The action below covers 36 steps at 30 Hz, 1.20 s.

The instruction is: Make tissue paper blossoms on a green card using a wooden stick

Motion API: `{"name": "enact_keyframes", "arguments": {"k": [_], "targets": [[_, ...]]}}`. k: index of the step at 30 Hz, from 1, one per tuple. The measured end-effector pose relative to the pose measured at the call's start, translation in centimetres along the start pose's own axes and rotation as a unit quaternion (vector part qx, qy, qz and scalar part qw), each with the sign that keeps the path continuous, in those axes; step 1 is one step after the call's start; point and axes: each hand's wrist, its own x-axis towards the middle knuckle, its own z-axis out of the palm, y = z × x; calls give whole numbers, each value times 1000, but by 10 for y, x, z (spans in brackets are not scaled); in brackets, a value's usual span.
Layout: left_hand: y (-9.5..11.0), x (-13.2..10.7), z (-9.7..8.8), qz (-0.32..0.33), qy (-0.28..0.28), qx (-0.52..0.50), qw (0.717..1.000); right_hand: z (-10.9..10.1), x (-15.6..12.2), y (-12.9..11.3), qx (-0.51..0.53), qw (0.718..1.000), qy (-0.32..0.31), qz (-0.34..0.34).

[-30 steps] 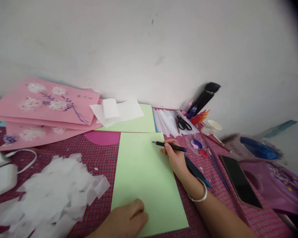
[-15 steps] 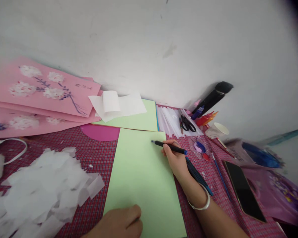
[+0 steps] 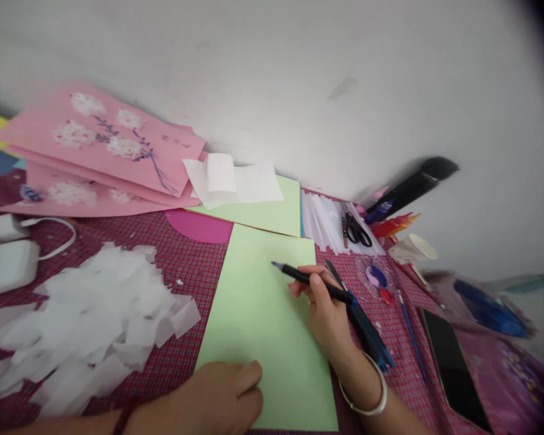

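Note:
A plain light green sheet of paper (image 3: 263,314) lies before me on the checked cloth. My right hand (image 3: 326,305) grips a black marker pen (image 3: 301,278) with a blue end. The pen's bluish tip is over the upper part of the sheet; whether it touches cannot be told. My left hand (image 3: 222,393) rests on the lower left of the sheet with its fingers curled in. What lies inside those fingers, if anything, is hidden. Beside the right wrist is a bundle of dark blue pens (image 3: 369,332), partly covered by the hand.
Torn white tissue pieces (image 3: 90,314) are heaped at left. Pink sheets with white flowers (image 3: 131,145) lie behind, by a strip of white paper (image 3: 254,184). Scissors (image 3: 358,229), a paper cup (image 3: 414,249), a paintbrush (image 3: 411,332) and a phone (image 3: 453,368) are at right.
The view has shifted, so most things sit further right. The marker pen's tip has moved slightly left over the sheet. My left hand stays on the paper.

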Motion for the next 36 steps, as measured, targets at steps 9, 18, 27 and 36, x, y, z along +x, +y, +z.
{"name": "enact_keyframes", "arguments": {"k": [9,18,27,36], "targets": [[-2,2,-14,7,-14,-17,1000,16,-3,5,8,998,-52,41],[0,2,-14,10,-16,-10,1000,20,-1,1,-33,996,-45,69],[-1,2,-9,13,0,-5,1000,21,1,1,-69,995,-48,56],[1,2,-12,5,-35,-4,999,22,1,1,-60,994,-71,56]]}}
